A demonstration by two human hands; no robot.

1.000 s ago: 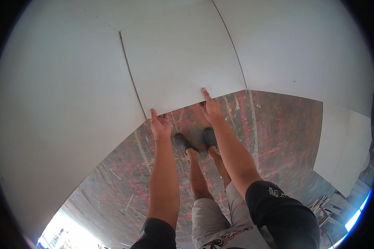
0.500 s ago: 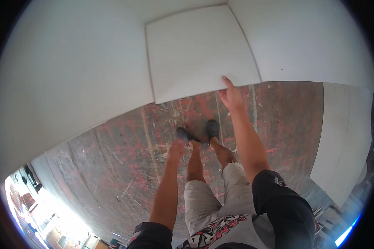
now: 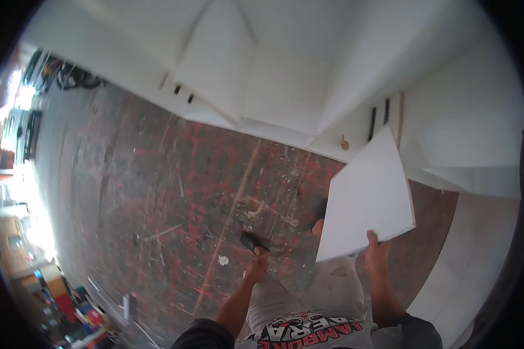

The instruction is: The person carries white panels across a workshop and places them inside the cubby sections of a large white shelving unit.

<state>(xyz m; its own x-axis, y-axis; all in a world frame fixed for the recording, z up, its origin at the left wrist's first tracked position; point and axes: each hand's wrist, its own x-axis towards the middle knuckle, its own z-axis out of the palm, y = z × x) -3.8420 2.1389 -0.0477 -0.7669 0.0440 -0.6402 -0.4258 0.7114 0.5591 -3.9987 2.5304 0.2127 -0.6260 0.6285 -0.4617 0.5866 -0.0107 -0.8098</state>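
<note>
My right hand (image 3: pixel 376 247) grips the near edge of a loose white board (image 3: pixel 370 198), thumb on the top face and the other fingers underneath. The board is tilted, its far corner close to the front of a white cabinet (image 3: pixel 285 99). My left hand (image 3: pixel 257 266) hangs low over my left leg, away from the board; its fingers blend with the leg and are not clear. Two dark strips (image 3: pixel 372 124) and a small tan round piece (image 3: pixel 344 141) show on the cabinet beyond the board.
Scratched, red-stained floor (image 3: pixel 157 174) lies beneath me. A white panel (image 3: pixel 460 250) is at the right. Assorted goods and boxes (image 3: pixel 58 296) stand at the lower left, near long thin strips (image 3: pixel 108 299). A motorbike (image 3: pixel 70 75) is at the far left.
The board has come out from between the white cabinet walls and swung right and nearer, still in my right hand. My view has turned, and my left hand stays low.
</note>
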